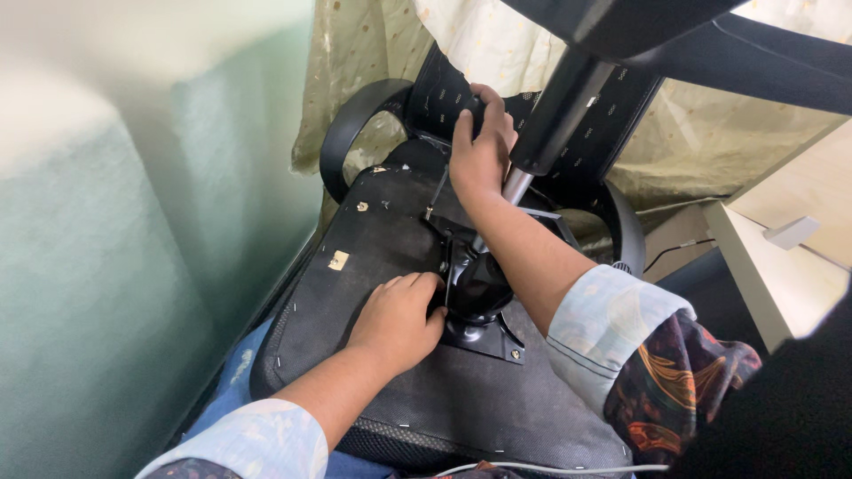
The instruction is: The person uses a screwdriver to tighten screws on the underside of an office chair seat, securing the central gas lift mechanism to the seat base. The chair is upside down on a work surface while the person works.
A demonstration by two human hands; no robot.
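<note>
An office chair lies upside down, its black seat underside (390, 248) facing up. A black metal mechanism plate (479, 302) is bolted to the middle of it, and a gas-lift column (555, 120) rises from it toward the camera. My left hand (399, 319) rests flat on the seat underside, fingertips against the left side of the mechanism. My right hand (484, 146) reaches past the column and grips the black backrest bracket (444, 93) at the far edge of the seat.
A pale green wall (133, 222) stands at the left. Cream curtain fabric (497, 44) hangs behind the chair. Black curved armrests (342, 133) flank the seat. A light wooden desk (781, 257) is at the right. The chair base (674, 35) looms overhead.
</note>
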